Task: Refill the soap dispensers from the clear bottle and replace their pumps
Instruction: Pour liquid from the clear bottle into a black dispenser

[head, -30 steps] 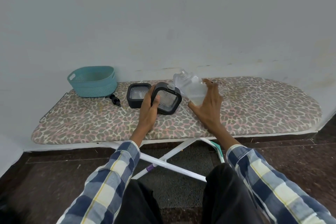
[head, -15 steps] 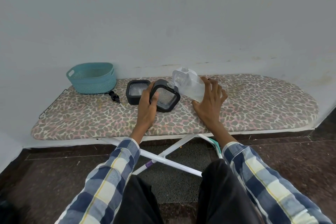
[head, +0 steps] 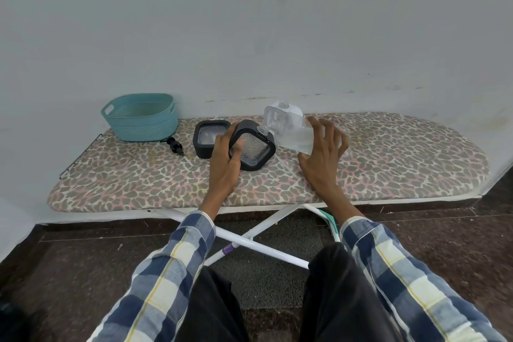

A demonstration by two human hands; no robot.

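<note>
Ironing board [head: 388,164] (leopard-print cover, white crossed legs, set against a pale wall): all items are being carried on it.

Black-framed dispenser, tilted [head: 256,151]: it is being held by the left hand [head: 224,166], the fingers being wrapped round its left edge and the thumb being pressed on its ribbed clear face. It is being leaned over to the left, its threaded neck being pointed up and to the right.

Clear bottle [head: 294,133]: it is being gripped by the right hand [head: 322,164], the fingers being closed over its lower end. It is being tipped down to the left, its open mouth being brought just beside the tilted dispenser's neck (contact cannot be told).

Second dispenser [head: 209,136]: it is being left on the board just behind and left of the tilted one.

Black pump [head: 175,145] with its thin tube: it is being left lying on the board, between the second dispenser and the teal basket [head: 141,119].

Sleeves: blue and cream plaid is being worn on both arms.
</note>
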